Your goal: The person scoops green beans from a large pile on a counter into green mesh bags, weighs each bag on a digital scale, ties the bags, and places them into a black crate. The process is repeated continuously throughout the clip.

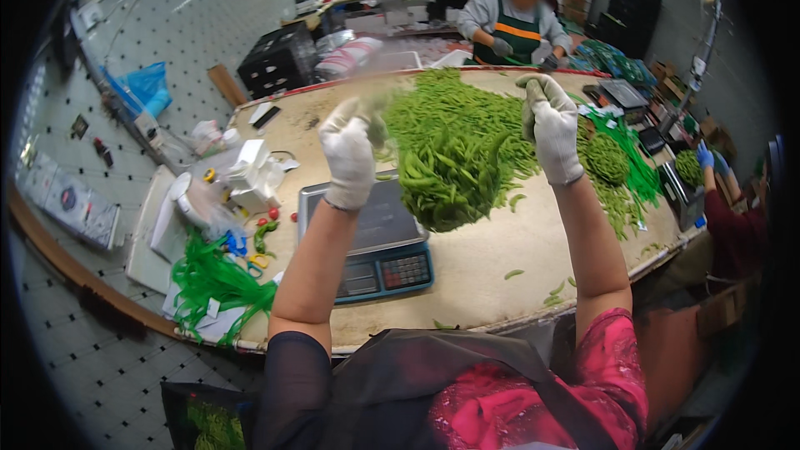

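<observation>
A rounded bundle of green pods [450, 184], seemingly in a fine green mesh bag, hangs between my raised hands, overlapping the scale's right edge in view. My left hand [350, 156], in a white knitted glove, is closed; motion blurs its fingertips, and the mesh there barely shows. On the other side my right hand [551, 128], gloved alike, has its fingers curled together at the bag's upper end. Below my left hand stands a digital scale [356, 215] with a dark plate and a blue keypad housing. Behind the bundle spreads a large heap of loose pods [462, 106].
Green mesh bags [206, 278], scissors [257, 262] and white foam trays [251, 172] lie left on the table [481, 250]. Filled bags [603, 156] lie right. A co-worker in a green apron [515, 31] stands opposite; another person's blue-gloved hand [705, 155] is far right.
</observation>
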A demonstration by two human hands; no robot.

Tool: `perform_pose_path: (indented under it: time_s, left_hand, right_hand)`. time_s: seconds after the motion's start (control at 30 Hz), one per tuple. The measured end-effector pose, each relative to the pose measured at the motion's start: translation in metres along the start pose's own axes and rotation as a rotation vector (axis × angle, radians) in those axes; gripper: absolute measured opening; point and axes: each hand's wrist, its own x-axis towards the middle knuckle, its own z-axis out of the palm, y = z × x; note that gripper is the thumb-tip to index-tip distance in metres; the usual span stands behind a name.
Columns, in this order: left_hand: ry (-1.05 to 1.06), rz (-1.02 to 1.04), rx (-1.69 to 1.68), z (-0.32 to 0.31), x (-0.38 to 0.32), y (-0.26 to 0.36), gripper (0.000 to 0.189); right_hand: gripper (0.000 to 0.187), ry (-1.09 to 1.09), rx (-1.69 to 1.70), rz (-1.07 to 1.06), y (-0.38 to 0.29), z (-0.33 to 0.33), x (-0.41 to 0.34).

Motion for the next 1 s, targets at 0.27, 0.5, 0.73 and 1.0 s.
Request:
perform_pose_path:
  time_s: [0.27,0.5,0.73,1.0]
  left_hand:
    - [-0.018,-0.197,0.573,-0.125,0.003,0.018,0.019]
    - [0.039,-0.328,0.781,-0.178,-0.046,-0.005,0.037]
    - [0.056,-0.095,1.097,-0.189,-0.049,0.02,0.05]
    - [0.052,-0.24,0.559,-0.221,-0.061,0.036,0.058]
  right_hand:
    - [0.019,-0.106,-0.11,0.182,0.12,0.112,-0.014]
    - [0.071,-0.462,-0.638,0.064,0.115,0.116,-0.055]
    - [0.059,-0.443,-0.454,-0.15,0.029,0.097,-0.065]
    - [0.064,-0.527,-0.434,-0.122,0.031,0.101,-0.061]
